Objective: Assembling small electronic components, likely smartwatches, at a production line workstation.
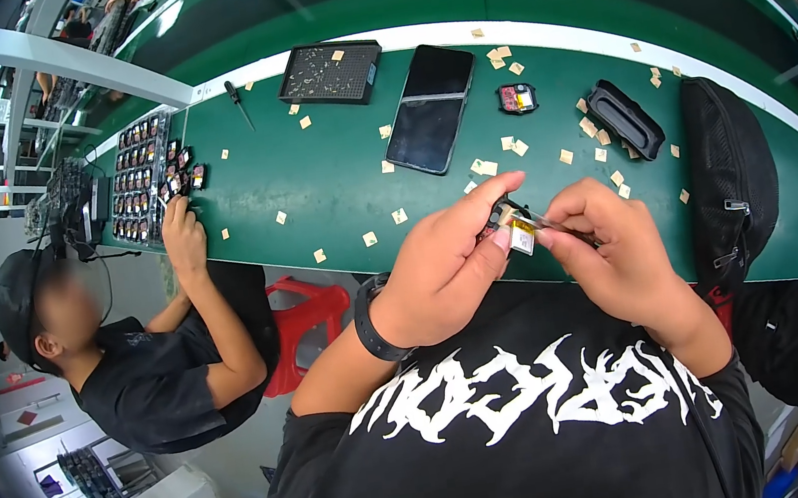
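Note:
My left hand (446,263) pinches a small dark electronic module with a silver and yellow cell (518,230) between thumb and fingers, just above the near edge of the green workbench (330,182). My right hand (610,246) is closed on thin metal tweezers (557,225) whose tip touches the module. A black band sits on my left wrist. Most of the module is hidden by my fingers.
On the bench lie two dark phones (433,106), a black parts tray (330,73), a small watch-like module (517,98), a black oblong holder (625,118), a black bag (729,170) and several tan paper bits. A co-worker sits left with a hand (183,232) by a component tray (138,178). A red stool (312,316) stands below.

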`<state>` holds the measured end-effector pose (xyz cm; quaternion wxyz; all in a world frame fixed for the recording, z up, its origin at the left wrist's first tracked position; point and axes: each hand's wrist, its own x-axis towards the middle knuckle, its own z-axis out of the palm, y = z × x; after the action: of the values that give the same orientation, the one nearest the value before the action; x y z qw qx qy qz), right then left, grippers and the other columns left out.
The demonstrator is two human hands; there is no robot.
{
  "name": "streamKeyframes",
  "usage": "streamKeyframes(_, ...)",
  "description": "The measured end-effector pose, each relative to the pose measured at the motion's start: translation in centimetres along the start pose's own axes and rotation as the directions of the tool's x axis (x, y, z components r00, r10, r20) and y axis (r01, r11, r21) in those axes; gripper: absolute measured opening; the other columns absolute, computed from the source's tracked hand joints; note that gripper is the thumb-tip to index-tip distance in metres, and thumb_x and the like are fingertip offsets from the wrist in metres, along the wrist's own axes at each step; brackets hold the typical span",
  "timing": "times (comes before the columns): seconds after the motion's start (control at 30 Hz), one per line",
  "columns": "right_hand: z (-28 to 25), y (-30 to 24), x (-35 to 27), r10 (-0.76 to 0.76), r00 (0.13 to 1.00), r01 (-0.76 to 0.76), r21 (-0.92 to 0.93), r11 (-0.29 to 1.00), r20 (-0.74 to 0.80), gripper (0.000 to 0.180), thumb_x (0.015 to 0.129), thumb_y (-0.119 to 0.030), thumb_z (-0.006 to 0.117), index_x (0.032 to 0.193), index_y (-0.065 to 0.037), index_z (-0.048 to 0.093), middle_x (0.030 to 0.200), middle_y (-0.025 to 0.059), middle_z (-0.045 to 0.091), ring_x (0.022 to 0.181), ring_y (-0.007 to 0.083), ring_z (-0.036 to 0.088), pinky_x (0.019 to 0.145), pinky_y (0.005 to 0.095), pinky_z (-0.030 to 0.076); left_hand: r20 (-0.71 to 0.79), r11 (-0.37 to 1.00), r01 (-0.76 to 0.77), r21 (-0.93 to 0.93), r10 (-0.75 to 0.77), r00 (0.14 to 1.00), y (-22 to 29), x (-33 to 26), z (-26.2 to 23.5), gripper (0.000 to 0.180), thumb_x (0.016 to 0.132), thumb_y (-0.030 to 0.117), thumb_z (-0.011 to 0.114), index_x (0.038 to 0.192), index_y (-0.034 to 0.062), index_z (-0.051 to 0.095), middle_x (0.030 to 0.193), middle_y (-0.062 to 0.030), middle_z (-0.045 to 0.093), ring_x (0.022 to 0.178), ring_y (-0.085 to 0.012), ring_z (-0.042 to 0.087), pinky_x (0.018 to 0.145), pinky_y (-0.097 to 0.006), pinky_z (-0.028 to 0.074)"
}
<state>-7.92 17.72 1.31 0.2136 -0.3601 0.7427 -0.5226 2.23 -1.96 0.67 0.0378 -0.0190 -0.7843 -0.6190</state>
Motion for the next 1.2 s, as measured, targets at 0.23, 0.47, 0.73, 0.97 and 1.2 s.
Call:
streamKeyframes(0.23,-0.6,-0.2,0.2,-0.107,0.994,0.110,0.293,0.950,-0.024,0.021,0.087,0.001,0.075,0.104,-0.003,0.064,0.085,0.0033,0.066,0.059,0.0095,0.057,0.051,0.0256,0.042,0.031,0.946,0.189,-0.265,-0.188,0.982,0.3,-0.2,0.1,0.050,0.100,0.006,0.045,0.149,-0.0025,0.045,0.087,0.0002,0.060,0.072,-0.0056,0.053,0.066,-0.022,0.044)
streamKeyframes(0.47,0.3,0.5,0.6,-0.307,0.950,0.305,-0.057,0.951,-0.050,0.016,0.088,-0.001,0.074,0.102,0.000,0.067,0.078,0.0062,0.068,0.061,0.0085,0.061,0.052,0.0238,0.045,-0.004,0.997,0.055,-0.048,-0.055,0.998,0.1,-0.1,0.6,0.045,0.097,-0.001,0.046,0.142,-0.0035,0.051,0.088,-0.0020,0.063,0.076,-0.0055,0.056,0.070,-0.022,0.046)
streamKeyframes(0.73,1.4,0.9,0.8,-0.120,0.988,0.133,0.132,0.982,-0.097,0.007,0.093,-0.002,0.070,0.098,0.001,0.067,0.074,0.0069,0.069,0.058,0.0089,0.061,0.053,0.0244,0.046,-0.103,0.992,-0.063,0.106,0.074,0.992,-0.9,0.3,1.1,0.042,0.094,-0.003,0.048,0.135,-0.0034,0.056,0.096,-0.0123,0.069,0.082,-0.0200,0.068,0.078,-0.029,0.052)
streamKeyframes(0.97,1.1,0.6,1.6,-0.125,0.991,0.129,0.073,0.989,-0.054,0.008,0.091,-0.003,0.073,0.098,0.001,0.073,0.078,0.0099,0.069,0.062,0.0097,0.060,0.055,0.0263,0.046,-0.038,0.967,-0.119,0.224,0.131,0.991,-1.4,0.3,0.6,0.048,0.094,0.001,0.051,0.143,-0.0029,0.049,0.095,-0.0124,0.068,0.082,-0.0276,0.068,0.079,-0.032,0.052)
streamKeyframes(1.2,1.3,1.2,1.1,0.128,0.987,-0.074,0.434,0.898,-0.097,0.010,0.085,0.002,0.079,0.089,0.000,0.069,0.078,-0.0009,0.057,0.068,0.0036,0.051,0.061,0.0211,0.045,0.008,0.963,-0.212,0.164,0.214,0.977,-2.3,0.5,1.4,0.053,0.095,0.001,0.050,0.146,-0.0065,0.043,0.095,-0.0123,0.067,0.078,-0.0280,0.065,0.077,-0.033,0.051)
